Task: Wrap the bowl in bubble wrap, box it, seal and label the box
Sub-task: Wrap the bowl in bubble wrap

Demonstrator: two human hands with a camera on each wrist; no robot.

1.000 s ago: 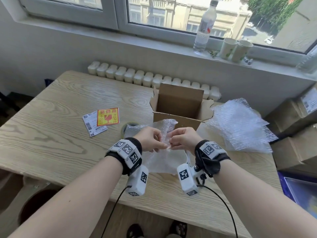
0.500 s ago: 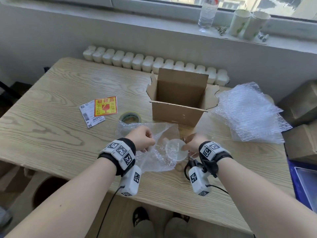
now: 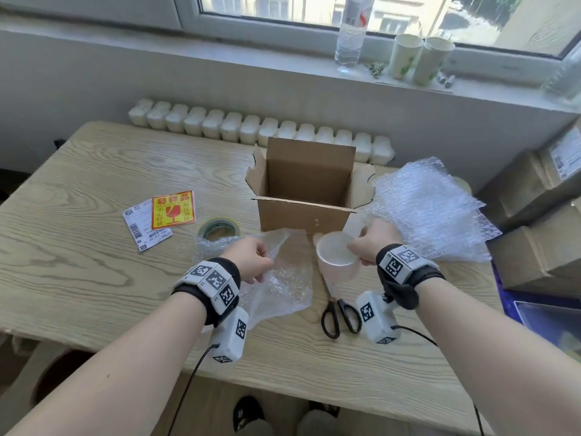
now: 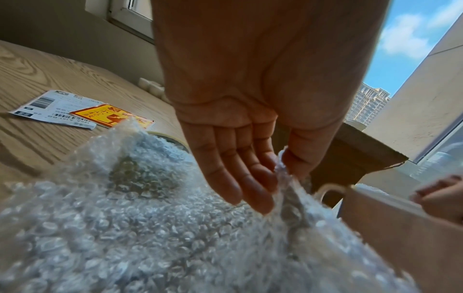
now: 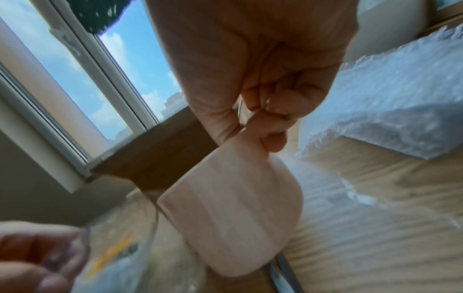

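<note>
Now my right hand [image 3: 366,243] pinches the bowl [image 3: 336,261] by its rim; my left hand [image 3: 251,259] pinches the bubble wrap [image 3: 283,278] beside it. Next: centre the bowl on the flattened sheet.

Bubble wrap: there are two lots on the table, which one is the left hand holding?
The flat sheet nearest the person, beside the tape. The left hand pinches its edge; the crumpled pile right of the box lies untouched.
</note>
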